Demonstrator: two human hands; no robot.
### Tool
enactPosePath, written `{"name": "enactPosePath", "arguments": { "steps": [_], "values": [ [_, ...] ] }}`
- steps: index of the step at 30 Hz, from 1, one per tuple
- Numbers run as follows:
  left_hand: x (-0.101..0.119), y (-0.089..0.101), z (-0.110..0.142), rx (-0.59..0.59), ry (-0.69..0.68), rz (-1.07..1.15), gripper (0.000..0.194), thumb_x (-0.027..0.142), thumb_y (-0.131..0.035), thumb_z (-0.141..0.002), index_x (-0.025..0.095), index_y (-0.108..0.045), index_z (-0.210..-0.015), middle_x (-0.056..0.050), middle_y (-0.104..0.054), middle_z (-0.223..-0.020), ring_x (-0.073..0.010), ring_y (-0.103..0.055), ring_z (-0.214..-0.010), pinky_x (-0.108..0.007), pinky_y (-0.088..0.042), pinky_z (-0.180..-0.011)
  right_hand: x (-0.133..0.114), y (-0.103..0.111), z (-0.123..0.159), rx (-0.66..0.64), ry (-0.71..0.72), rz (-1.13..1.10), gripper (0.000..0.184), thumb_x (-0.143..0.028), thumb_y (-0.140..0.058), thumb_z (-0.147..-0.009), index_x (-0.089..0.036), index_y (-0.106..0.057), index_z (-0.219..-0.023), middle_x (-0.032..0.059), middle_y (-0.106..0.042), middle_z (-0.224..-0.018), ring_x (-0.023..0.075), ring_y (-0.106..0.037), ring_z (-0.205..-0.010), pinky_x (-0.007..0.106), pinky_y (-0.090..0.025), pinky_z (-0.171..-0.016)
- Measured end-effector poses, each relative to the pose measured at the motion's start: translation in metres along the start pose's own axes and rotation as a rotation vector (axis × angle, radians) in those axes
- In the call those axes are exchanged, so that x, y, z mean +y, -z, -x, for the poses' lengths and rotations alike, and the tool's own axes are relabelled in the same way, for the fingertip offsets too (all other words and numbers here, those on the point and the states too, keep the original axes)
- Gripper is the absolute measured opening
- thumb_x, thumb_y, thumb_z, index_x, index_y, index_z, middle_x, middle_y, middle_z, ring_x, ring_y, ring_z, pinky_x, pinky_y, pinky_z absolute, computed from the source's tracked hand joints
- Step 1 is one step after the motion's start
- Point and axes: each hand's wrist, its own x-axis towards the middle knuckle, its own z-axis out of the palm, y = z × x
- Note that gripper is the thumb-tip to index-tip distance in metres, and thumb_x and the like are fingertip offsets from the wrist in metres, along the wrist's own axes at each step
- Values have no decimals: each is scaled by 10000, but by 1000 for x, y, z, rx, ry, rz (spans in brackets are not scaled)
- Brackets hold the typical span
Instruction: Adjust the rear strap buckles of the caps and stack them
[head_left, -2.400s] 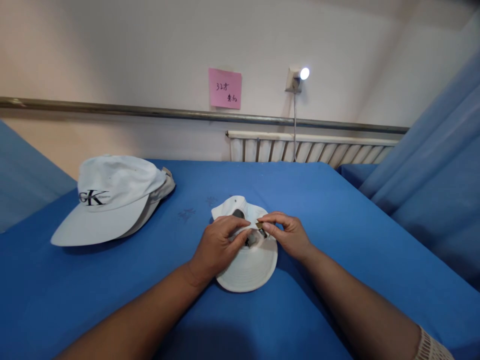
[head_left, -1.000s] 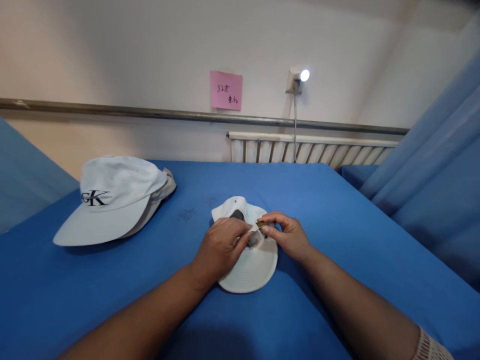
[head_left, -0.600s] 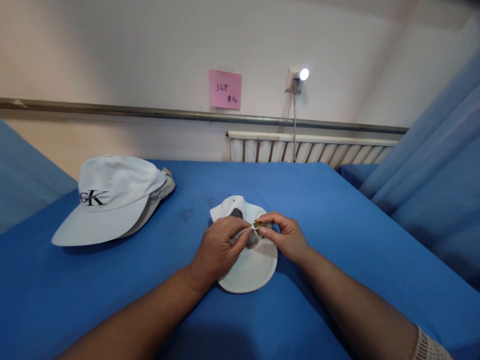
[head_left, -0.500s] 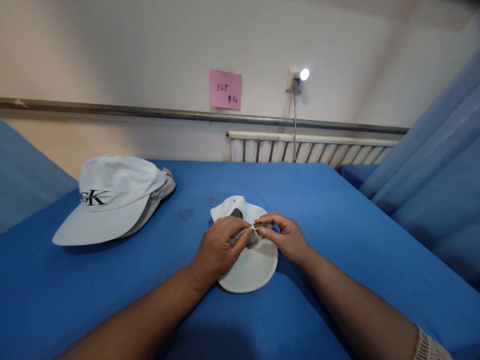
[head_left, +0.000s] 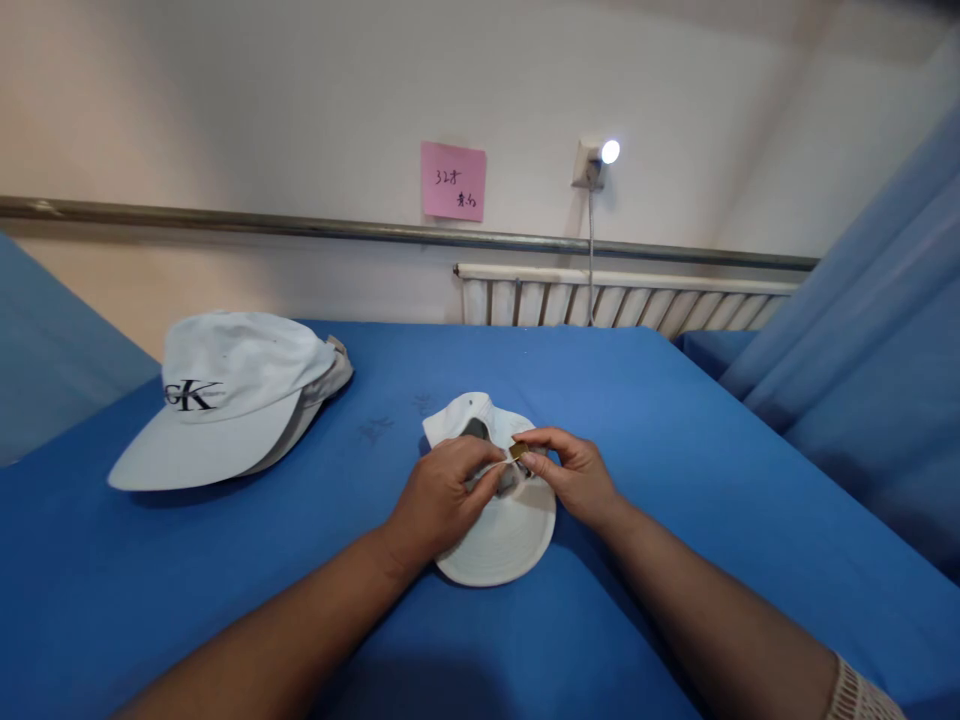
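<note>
A white baseball cap (head_left: 501, 545) lies on the blue-covered surface with its brim toward me and its back strap opening upward. My left hand (head_left: 450, 492) is closed over the cap's left side, thumb and forefinger pinching the end of a pale strap. From the other side, my right hand (head_left: 571, 474) pinches a small brass-coloured buckle (head_left: 519, 452) between thumb and fingers. Strap end and buckle meet above the cap; whether the strap is threaded through the buckle is too small to tell.
To the left sit stacked caps, the top one a white cap (head_left: 240, 365) with black lettering. Behind the blue-covered table (head_left: 465, 350) are a white radiator (head_left: 555, 298) and a metal rail (head_left: 315, 224). A pink note (head_left: 453, 182) is on the wall. A blue curtain (head_left: 862, 330) hangs at right.
The buckle has tilted slightly in my right fingers, so more of its brass face shows. Both hands stay in nearly the same place on the cap.
</note>
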Motion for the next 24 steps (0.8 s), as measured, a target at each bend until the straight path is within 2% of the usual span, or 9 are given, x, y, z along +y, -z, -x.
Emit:
{"name": "enactPosePath", "arguments": {
  "steps": [4,12,24],
  "values": [
    [2,1,0,18,1,13,80,207,-588,-904,204,-658,-942,-22,-728,-889,-175,-684,-836,-295,-502,-761,-3,-2,1,-37,15,-47,203,-267,-695,-820,-273,-752,-1015,29,-750,-1015,182,-692,-929,356,-537,-883],
    [4,2,1,105,-19,9,56,197,-589,-899,191,-634,-931,-36,-714,-893,-175,-681,-842,-305,-514,-789,-2,-2,2,-34,-33,-38,210,-278,-716,-796,-254,-752,-1002,29,-763,-953,179,-698,-880,353,-548,-854],
    [5,3,0,49,24,-28,55,224,-600,-885,193,-643,-869,-26,-713,-816,-178,-674,-773,-297,-502,-719,-3,0,0,-39,-67,-48,202,-300,-743,-763,-260,-773,-959,23,-767,-899,180,-698,-837,355,-559,-826]
  ]
}}
